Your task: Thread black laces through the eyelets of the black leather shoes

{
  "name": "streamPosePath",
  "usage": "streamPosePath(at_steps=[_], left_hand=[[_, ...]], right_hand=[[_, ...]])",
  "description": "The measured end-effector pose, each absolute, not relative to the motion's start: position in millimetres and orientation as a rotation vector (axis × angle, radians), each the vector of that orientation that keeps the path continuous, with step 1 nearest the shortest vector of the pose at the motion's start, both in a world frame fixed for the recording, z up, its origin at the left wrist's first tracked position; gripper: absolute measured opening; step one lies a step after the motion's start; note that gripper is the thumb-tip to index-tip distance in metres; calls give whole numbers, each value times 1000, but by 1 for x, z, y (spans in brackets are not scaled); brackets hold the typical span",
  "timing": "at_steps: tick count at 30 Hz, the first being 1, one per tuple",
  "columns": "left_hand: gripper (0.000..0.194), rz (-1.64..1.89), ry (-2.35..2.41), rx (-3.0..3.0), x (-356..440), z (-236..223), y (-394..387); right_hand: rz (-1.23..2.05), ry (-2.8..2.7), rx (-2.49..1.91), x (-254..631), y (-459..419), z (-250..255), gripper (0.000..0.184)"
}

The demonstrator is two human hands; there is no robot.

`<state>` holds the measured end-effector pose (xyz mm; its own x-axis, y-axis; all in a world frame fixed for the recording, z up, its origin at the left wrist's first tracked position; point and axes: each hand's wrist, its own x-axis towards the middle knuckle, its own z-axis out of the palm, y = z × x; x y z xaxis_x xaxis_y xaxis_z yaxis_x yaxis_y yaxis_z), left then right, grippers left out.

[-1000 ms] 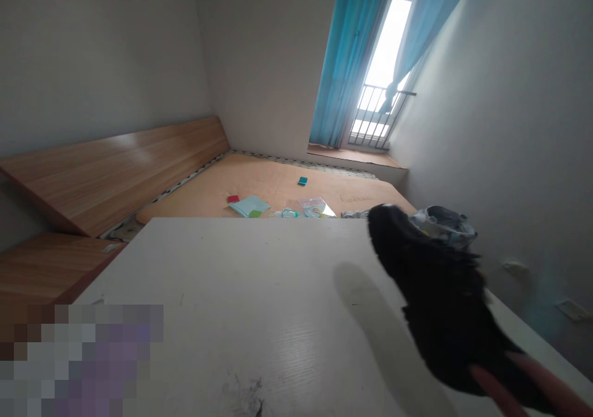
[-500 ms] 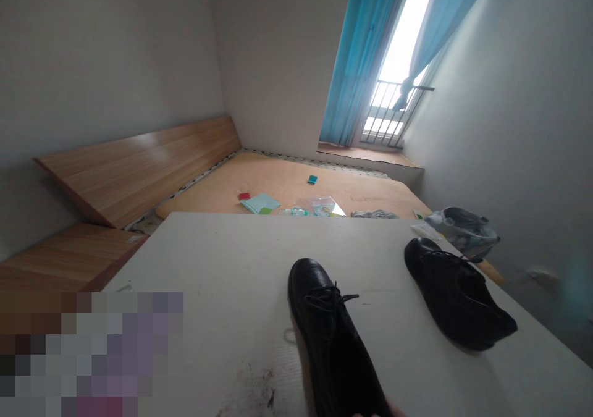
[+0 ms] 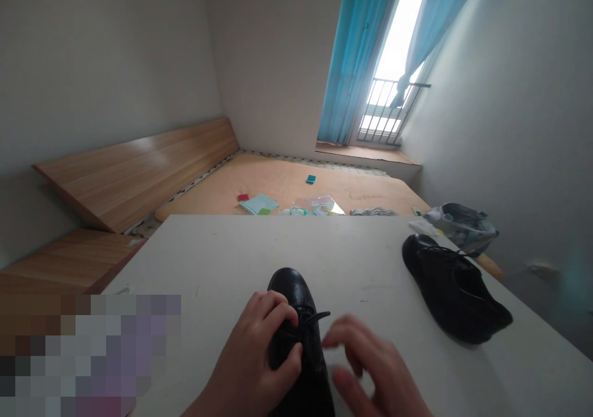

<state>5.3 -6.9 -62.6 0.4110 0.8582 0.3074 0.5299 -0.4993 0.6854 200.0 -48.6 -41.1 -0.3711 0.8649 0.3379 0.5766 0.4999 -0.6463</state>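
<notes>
A black lace-up shoe stands on the white tabletop with its toe pointing away from me. My left hand lies over its left side, fingers curled and thumb bent around the lacing. The bow of the shoelace sticks out to the right, between my two hands. Just right of that shoe, my right hand hovers with fingers bent and apart, holding nothing; it is slightly blurred. A second black shoe sits farther right on the tabletop, untouched, with its laces at the top.
The white table ends at a bed with an orange sheet. Small packets and a pale green booklet lie on the bed. A grey plastic bag is beyond the table's right edge. A pixelated patch covers the lower left.
Both hands have come up into view over the nearer shoe, my left hand onto its lacing. That shoe has shifted left and now points straighter ahead.
</notes>
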Motion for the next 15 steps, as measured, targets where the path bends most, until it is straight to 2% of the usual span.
streamPosePath(at_steps=[4, 10, 15], left_hand=[[17, 969, 1094, 2167, 3, -71, -6], [38, 1081, 945, 2178, 0, -88, 2], [40, 1050, 883, 2184, -2, -89, 4]], right_hand=[[610, -2054, -1395, 195, 2, -26, 10], [968, -1908, -1187, 185, 14, -42, 14], [1219, -1433, -955, 193, 16, -51, 25]])
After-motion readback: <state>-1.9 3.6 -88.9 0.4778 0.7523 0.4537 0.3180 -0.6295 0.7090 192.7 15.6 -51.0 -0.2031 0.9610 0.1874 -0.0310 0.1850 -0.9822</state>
